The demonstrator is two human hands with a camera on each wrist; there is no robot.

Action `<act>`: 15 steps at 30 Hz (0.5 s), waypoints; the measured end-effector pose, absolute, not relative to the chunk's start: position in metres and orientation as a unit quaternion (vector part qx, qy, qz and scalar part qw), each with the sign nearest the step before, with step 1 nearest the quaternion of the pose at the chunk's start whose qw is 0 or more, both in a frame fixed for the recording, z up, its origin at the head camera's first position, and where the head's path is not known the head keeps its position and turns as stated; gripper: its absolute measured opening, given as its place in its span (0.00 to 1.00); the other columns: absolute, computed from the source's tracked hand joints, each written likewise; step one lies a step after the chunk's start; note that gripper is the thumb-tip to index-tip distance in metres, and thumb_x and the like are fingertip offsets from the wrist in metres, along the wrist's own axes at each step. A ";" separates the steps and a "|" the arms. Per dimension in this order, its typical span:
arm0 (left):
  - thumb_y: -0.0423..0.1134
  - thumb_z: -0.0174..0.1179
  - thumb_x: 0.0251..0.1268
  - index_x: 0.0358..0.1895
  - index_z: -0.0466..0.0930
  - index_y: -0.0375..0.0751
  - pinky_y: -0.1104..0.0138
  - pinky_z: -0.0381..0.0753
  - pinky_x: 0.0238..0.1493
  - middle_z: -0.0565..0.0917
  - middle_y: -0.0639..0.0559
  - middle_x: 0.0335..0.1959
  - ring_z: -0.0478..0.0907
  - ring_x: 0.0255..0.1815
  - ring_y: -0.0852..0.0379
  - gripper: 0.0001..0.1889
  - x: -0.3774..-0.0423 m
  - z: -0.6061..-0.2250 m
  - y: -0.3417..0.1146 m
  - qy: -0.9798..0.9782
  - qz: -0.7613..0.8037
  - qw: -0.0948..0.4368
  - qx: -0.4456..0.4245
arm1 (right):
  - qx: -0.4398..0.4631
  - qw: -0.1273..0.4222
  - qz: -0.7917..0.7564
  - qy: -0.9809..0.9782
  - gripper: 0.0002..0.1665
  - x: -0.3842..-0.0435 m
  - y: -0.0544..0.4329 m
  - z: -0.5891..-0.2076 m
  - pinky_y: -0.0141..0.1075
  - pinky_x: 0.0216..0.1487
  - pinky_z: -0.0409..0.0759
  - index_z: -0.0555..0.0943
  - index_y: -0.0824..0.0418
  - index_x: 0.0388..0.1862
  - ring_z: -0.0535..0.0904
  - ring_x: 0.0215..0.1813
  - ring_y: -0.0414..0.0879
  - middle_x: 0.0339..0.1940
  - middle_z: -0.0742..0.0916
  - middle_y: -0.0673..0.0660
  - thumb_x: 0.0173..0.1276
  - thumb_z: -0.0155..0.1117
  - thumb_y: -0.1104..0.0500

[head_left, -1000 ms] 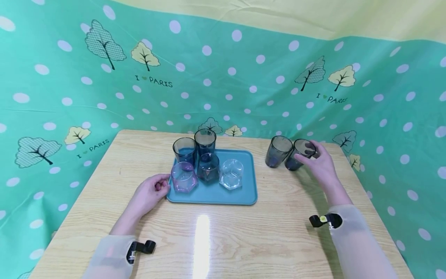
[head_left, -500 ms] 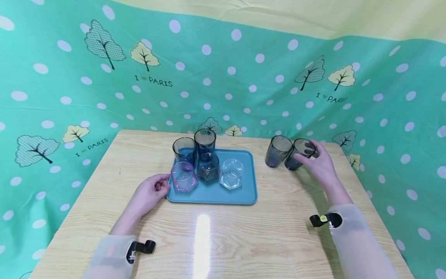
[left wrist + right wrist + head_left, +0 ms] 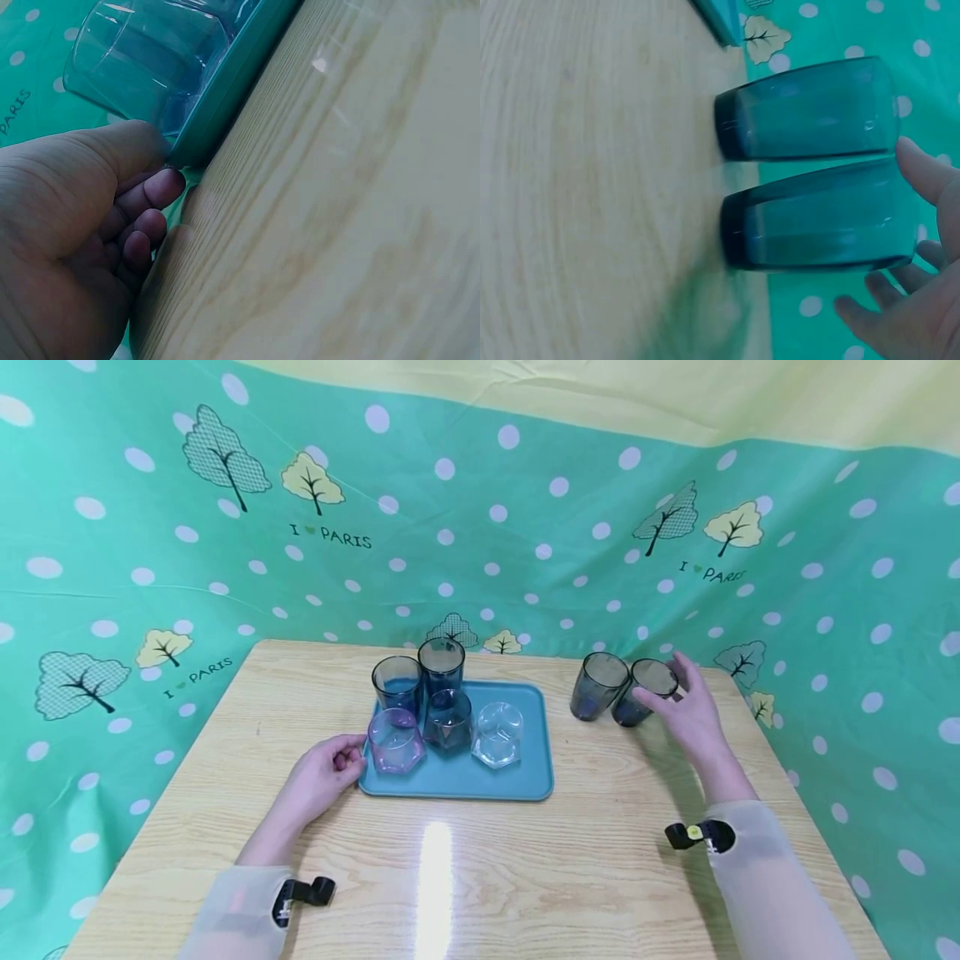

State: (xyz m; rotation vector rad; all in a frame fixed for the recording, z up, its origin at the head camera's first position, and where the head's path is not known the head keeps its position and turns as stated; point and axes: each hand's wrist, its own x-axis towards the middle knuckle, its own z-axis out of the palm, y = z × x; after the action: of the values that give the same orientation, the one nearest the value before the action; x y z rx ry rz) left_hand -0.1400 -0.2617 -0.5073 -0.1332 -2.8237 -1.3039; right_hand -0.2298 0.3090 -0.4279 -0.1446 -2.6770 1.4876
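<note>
My left hand (image 3: 318,777) grips the left edge of the blue tray (image 3: 457,787), its thumb at the rim and the other fingers curled below in the left wrist view. Three short angular glasses stand on the tray: a purple-tinted glass (image 3: 396,753), a dark glass (image 3: 448,731) and a clear glass (image 3: 497,745). Behind them are two tall dark tumblers, the left tumbler (image 3: 397,693) and the right tumbler (image 3: 442,664). My right hand (image 3: 693,714) has its fingers spread around the rim of the rightmost tumbler (image 3: 821,221), beside another tumbler (image 3: 810,112). Both tumblers stand upright.
The wooden table (image 3: 525,877) reaches to a green dotted curtain (image 3: 487,543) behind and at the sides. The two right-hand tumblers stand close together near the table's back edge, to the right of the tray.
The right hand's fingers have loosened and spread away from the rightmost tumbler's far side. My left hand, the tray and the glasses remain in place.
</note>
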 end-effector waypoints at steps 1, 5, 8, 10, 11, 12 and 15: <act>0.31 0.66 0.76 0.69 0.83 0.28 0.67 0.78 0.44 0.84 0.49 0.42 0.78 0.42 0.53 0.21 -0.140 -0.507 -0.262 -0.907 -0.419 0.014 -0.042 | -0.046 0.048 0.484 -0.873 0.71 -0.229 0.308 -0.425 0.62 0.85 0.56 0.42 0.43 0.95 0.52 0.90 0.63 0.93 0.55 0.54 0.69 0.80 0.36; 0.31 0.66 0.76 0.68 0.83 0.29 0.67 0.78 0.45 0.84 0.49 0.42 0.78 0.42 0.53 0.21 -0.140 -0.507 -0.262 -0.906 -0.420 0.013 -0.042 | -0.037 0.089 0.473 -0.876 0.67 -0.224 0.298 -0.410 0.57 0.87 0.51 0.45 0.42 0.95 0.50 0.91 0.57 0.92 0.58 0.50 0.71 0.80 0.39; 0.31 0.66 0.76 0.68 0.83 0.29 0.67 0.78 0.44 0.84 0.50 0.42 0.78 0.42 0.54 0.21 -0.140 -0.507 -0.262 -0.907 -0.419 0.012 -0.040 | -0.013 0.115 0.472 -0.874 0.64 -0.220 0.286 -0.397 0.50 0.88 0.49 0.49 0.42 0.95 0.51 0.91 0.53 0.91 0.61 0.49 0.73 0.80 0.43; 0.31 0.66 0.76 0.69 0.83 0.29 0.67 0.77 0.44 0.84 0.50 0.42 0.78 0.42 0.54 0.21 -0.140 -0.506 -0.262 -0.908 -0.417 0.012 -0.040 | 0.009 0.127 0.475 -0.870 0.63 -0.218 0.275 -0.388 0.48 0.88 0.49 0.51 0.43 0.94 0.53 0.90 0.51 0.90 0.63 0.49 0.73 0.81 0.46; 0.31 0.66 0.76 0.69 0.83 0.29 0.67 0.77 0.44 0.84 0.50 0.42 0.78 0.42 0.54 0.21 -0.140 -0.506 -0.262 -0.908 -0.418 0.012 -0.040 | 0.019 0.131 0.477 -0.869 0.62 -0.217 0.270 -0.384 0.47 0.88 0.50 0.52 0.43 0.94 0.54 0.90 0.50 0.90 0.64 0.49 0.72 0.81 0.47; 0.31 0.66 0.76 0.69 0.83 0.29 0.67 0.77 0.44 0.84 0.50 0.42 0.78 0.42 0.54 0.21 -0.140 -0.506 -0.262 -0.908 -0.417 0.012 -0.040 | 0.030 0.134 0.477 -0.868 0.61 -0.216 0.264 -0.380 0.46 0.88 0.50 0.53 0.44 0.94 0.55 0.90 0.50 0.89 0.65 0.49 0.72 0.82 0.48; 0.31 0.66 0.76 0.69 0.83 0.29 0.67 0.77 0.44 0.84 0.49 0.42 0.78 0.42 0.54 0.21 -0.139 -0.506 -0.261 -0.908 -0.417 0.013 -0.041 | 0.059 0.131 0.479 -0.866 0.61 -0.214 0.247 -0.372 0.45 0.87 0.52 0.55 0.45 0.93 0.56 0.89 0.49 0.88 0.67 0.48 0.72 0.82 0.49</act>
State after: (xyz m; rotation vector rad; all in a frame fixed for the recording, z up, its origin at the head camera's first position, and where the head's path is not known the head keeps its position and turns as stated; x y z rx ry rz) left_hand -0.1394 -0.2615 -0.5060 -0.1285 -2.8301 -1.2981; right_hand -0.2142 0.2474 -0.3723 0.1712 -2.5141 1.3912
